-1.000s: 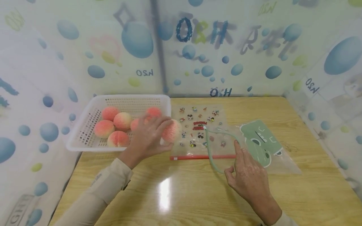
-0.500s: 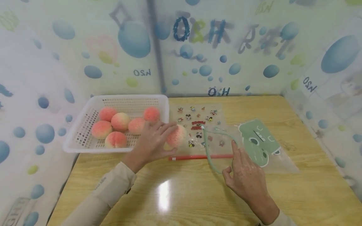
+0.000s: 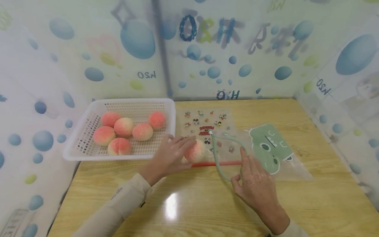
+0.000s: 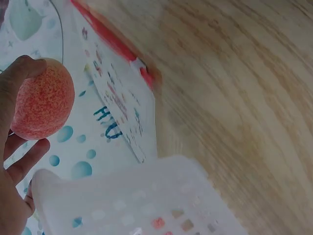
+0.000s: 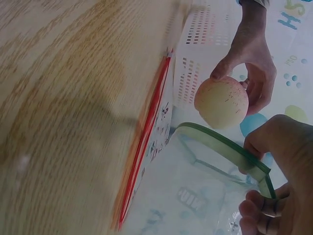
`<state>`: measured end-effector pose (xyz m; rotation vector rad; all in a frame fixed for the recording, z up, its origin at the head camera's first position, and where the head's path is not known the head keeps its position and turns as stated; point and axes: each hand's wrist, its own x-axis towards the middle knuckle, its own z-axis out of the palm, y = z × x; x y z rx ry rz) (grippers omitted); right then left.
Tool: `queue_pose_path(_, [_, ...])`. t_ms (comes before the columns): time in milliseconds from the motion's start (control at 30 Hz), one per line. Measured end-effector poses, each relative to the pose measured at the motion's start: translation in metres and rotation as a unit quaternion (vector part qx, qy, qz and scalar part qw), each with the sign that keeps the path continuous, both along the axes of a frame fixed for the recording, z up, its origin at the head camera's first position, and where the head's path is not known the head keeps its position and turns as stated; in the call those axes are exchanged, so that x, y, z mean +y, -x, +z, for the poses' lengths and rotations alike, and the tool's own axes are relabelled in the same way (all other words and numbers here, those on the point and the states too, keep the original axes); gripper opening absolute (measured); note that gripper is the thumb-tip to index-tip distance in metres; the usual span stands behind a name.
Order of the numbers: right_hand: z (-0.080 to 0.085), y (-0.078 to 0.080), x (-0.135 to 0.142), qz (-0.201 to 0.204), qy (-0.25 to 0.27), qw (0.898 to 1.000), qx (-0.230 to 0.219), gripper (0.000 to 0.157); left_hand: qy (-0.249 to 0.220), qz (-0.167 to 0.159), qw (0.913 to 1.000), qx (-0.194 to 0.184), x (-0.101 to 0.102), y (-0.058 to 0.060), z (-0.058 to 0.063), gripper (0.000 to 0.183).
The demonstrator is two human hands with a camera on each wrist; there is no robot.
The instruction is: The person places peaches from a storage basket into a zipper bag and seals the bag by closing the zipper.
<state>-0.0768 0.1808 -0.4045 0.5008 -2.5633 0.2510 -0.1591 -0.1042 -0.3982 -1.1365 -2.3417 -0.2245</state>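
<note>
In my left hand (image 3: 168, 158) I grip a pink and cream peach (image 3: 196, 152), thumb on one side and fingers on the other. It is held up above the table, beyond the basket's right side. My right hand (image 3: 257, 187) holds the green rim of a clear zip bag (image 3: 270, 148) printed with a green cartoon face. That bag's mouth (image 5: 215, 139) gapes towards the peach in the right wrist view, and the peach is outside it. Several more peaches (image 3: 119, 146) lie in a white perforated basket (image 3: 173, 113) on the left.
A second clear bag (image 3: 189, 115) with small cartoon prints and a red zip (image 3: 202, 164) lies flat on the wooden table (image 3: 207, 204), partly under the green-rimmed bag. Patterned walls (image 3: 254, 39) close off the back and sides.
My left hand has carried the peach rightwards from the basket's edge, nearer to the green-rimmed bag's mouth. The right hand keeps its hold on the bag, almost still.
</note>
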Motion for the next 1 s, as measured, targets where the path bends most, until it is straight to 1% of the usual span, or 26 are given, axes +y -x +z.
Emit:
queue_pose_path(200, [0.0,0.001,-0.001,0.004,-0.002,1.0,0.0,0.082,0.007,-0.005,0.9995,-0.031,0.009,-0.003,-0.004,0.073])
queue_pose_path(267, [0.0,0.001,-0.001,0.004,-0.006,1.0,-0.003,0.082,0.007,-0.008,0.9989,-0.046,0.011,-0.003,-0.005,0.074])
queue_pose_path(467, [-0.001,0.001,-0.001,0.012,-0.014,1.0,-0.004,0.081,-0.02,-0.04,0.994,-0.1,0.021,-0.004,-0.009,0.074])
queue_pose_path(567, [-0.002,0.001,-0.002,0.014,-0.014,1.0,-0.002,0.08,-0.031,-0.051,0.9914,-0.117,0.025,-0.004,-0.009,0.073])
queue_pose_path(767, [-0.003,0.0,-0.004,0.025,-0.011,1.0,-0.008,0.08,-0.045,-0.062,0.9897,-0.121,0.034,-0.004,-0.01,0.069])
queue_pose_path(867, [-0.003,0.0,-0.004,0.028,-0.01,0.999,-0.014,0.081,-0.044,-0.06,0.9893,-0.125,0.038,-0.006,-0.011,0.069])
queue_pose_path(933, [-0.004,0.0,-0.004,0.029,-0.01,0.999,-0.014,0.081,-0.04,-0.059,0.9898,-0.123,0.041,-0.007,-0.012,0.07])
queue_pose_path(1000, [-0.004,0.001,-0.005,0.031,-0.009,0.999,-0.012,0.081,-0.031,-0.054,0.9919,-0.111,0.044,-0.008,-0.014,0.069])
